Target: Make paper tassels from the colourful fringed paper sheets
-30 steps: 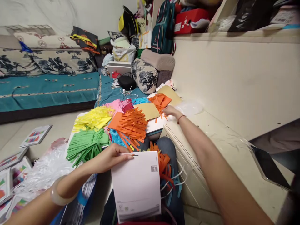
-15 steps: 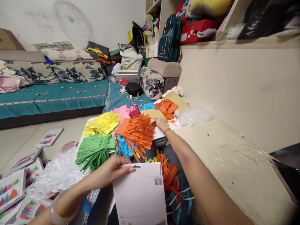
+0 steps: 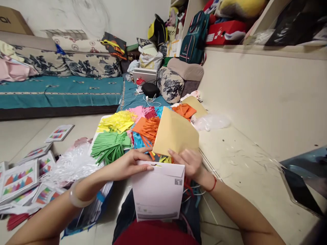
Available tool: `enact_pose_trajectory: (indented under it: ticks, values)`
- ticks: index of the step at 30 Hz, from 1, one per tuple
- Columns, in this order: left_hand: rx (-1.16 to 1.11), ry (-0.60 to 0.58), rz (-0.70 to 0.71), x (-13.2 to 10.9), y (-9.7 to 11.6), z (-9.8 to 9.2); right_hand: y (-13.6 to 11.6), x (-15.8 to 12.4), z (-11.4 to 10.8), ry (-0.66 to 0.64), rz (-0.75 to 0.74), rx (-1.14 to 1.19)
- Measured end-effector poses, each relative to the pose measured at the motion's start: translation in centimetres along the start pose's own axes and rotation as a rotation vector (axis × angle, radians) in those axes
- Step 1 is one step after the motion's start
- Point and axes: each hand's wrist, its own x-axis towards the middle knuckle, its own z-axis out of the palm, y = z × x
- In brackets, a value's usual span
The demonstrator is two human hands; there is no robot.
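Observation:
My left hand (image 3: pixel 127 164) grips the top left edge of a white paper packet (image 3: pixel 157 192) that rests on my lap. My right hand (image 3: pixel 190 162) pinches the lower edge of a tan card sheet (image 3: pixel 175 132) and holds it tilted just above the packet's open top. Behind them, on a low white board (image 3: pixel 102 119), lie fringed paper bundles: green (image 3: pixel 109 145), yellow (image 3: pixel 117 121), orange (image 3: pixel 146 126), pink (image 3: pixel 139 110) and blue. A second orange bundle (image 3: pixel 184 109) and another tan sheet (image 3: pixel 198 106) lie farther back.
Printed colour cards (image 3: pixel 19 177) and crumpled clear plastic (image 3: pixel 71 163) cover the floor at left. A cream ledge (image 3: pixel 250 170) runs along my right, with a clear plastic bag (image 3: pixel 212 121) and a dark phone (image 3: pixel 298 190) on it. A teal sofa (image 3: pixel 61 92) stands behind.
My right hand reached out to the far pile, picked up the tan sheet and brought it back over the white packet. The left hand kept its hold on the packet.

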Motion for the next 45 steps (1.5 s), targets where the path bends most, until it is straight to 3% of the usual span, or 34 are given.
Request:
enact_pose_trajectory:
  ticks: [2, 5, 8, 13, 16, 20, 21, 24, 26, 28, 34, 40, 45]
  values:
    - [0.01, -0.051, 0.042, -0.4, 0.6, -0.1, -1.9, -1.4, 0.0, 0.115, -0.123, 0.024]
    - [0.018, -0.109, 0.093, -1.0, 1.4, -0.2, -2.3, -1.3, 0.3, 0.171, -0.209, 0.021]
    - [0.022, -0.069, 0.088, -1.4, 1.7, -0.2, -2.7, -0.6, 0.8, 0.07, -0.266, 0.078]
    - [0.037, -0.003, 0.017, -1.4, 1.0, -0.1, -3.6, -0.6, 1.9, -0.097, -0.189, 0.366]
    - [0.026, 0.008, -0.029, -1.4, 0.8, -0.2, -2.5, 0.2, 0.8, -0.078, -0.269, 0.506]
    - [0.065, -0.047, -0.032, -0.9, 1.0, -0.2, -1.2, 4.5, -2.5, 0.079, -0.175, 0.339]
    - [0.089, -0.067, -0.011, -0.7, 1.1, -0.2, -1.2, 5.8, -3.1, 0.021, -0.209, 0.318]
    - [0.152, -0.126, 0.065, -0.3, 1.7, 0.0, -1.9, 9.0, -4.1, -0.309, -0.339, 0.459]
    - [0.163, -0.147, 0.099, -0.3, 2.2, 0.2, -2.3, 9.8, -4.0, -0.474, -0.312, 0.611]
    - [0.151, -0.141, 0.111, -0.4, 2.4, 0.3, -2.4, 9.8, -3.8, -0.534, -0.218, 0.709]
    - [0.133, -0.09, 0.119, -0.9, 2.2, 0.3, -2.7, 7.7, -3.7, -0.329, -0.071, 0.745]
    - [-0.018, -0.16, 0.161, -0.4, 1.8, 0.1, -2.6, 6.2, -3.3, -0.033, -0.278, 0.677]
    - [0.002, -0.179, 0.171, -0.3, 2.1, 0.1, -2.5, 6.0, -3.3, -0.027, -0.248, 0.655]
